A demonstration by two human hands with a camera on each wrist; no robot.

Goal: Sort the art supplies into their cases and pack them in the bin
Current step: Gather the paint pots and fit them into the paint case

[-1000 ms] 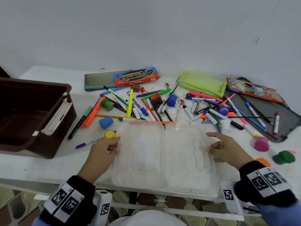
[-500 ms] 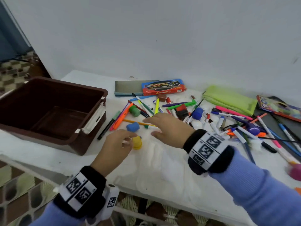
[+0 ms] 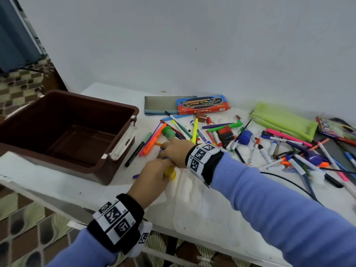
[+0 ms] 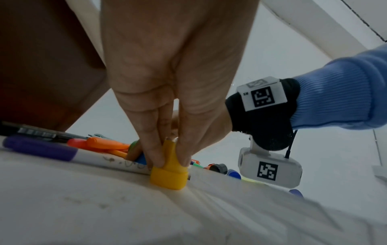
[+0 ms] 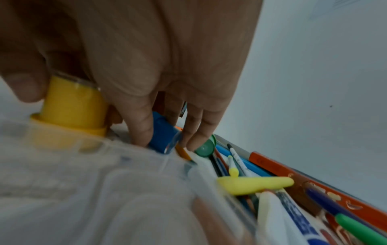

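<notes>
L hand (image 4: 167, 69) reaches palm down, fingers pinching the yellow paint pot (image 4: 168, 172) standing on the clear plastic case (image 3: 192, 205). R hand (image 3: 176, 151) crosses over it, fingers curled round a blue pot (image 5: 163, 137) near the brown bin (image 3: 119, 108).

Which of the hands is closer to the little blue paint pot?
Right. The right hand has its fingers around the blue paint pot. The left hand sits just beside it, pinching the yellow paint pot instead.
</notes>
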